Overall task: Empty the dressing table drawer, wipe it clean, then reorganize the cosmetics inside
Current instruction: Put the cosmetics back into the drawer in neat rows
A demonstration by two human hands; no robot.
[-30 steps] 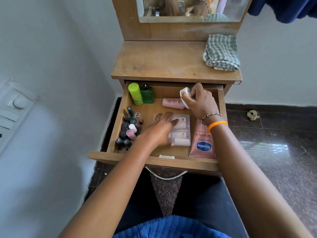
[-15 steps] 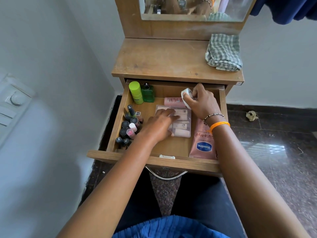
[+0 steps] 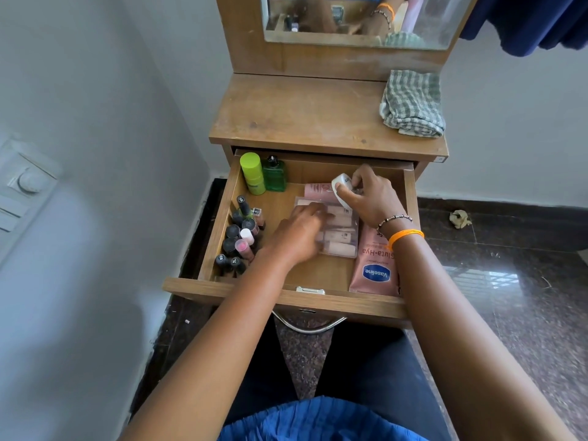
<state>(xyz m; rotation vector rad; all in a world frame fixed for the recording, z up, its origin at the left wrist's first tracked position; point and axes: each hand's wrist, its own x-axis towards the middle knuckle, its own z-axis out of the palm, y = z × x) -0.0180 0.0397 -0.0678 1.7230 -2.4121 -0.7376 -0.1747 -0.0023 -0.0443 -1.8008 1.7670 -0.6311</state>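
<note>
The left hand (image 3: 300,232) lies palm down inside the open drawer (image 3: 286,299), its fingers extended and resting flat on a clear plastic pack of small pink tubes (image 3: 339,232) that sits on the drawer floor right of centre; nothing is curled around the pack. The right hand (image 3: 369,198) is farther back, its fingers and thumb curled around a small white container (image 3: 339,185), held tilted just above the far edge of the pack and over a pink tube (image 3: 318,189) lying on its side behind it. A pink Vaseline tube (image 3: 374,265) lies flat along the right wall of the drawer, its cap end toward the near edge, partly under the right wrist. In the far left corner a lime-green bottle (image 3: 253,173) and a green glass bottle (image 3: 274,175) stand upright, touching each other. A cluster of nail polish bottles (image 3: 240,233) stands along the left wall. On the tabletop (image 3: 296,116), at the far right, lies a folded checked cloth (image 3: 412,103).
</note>
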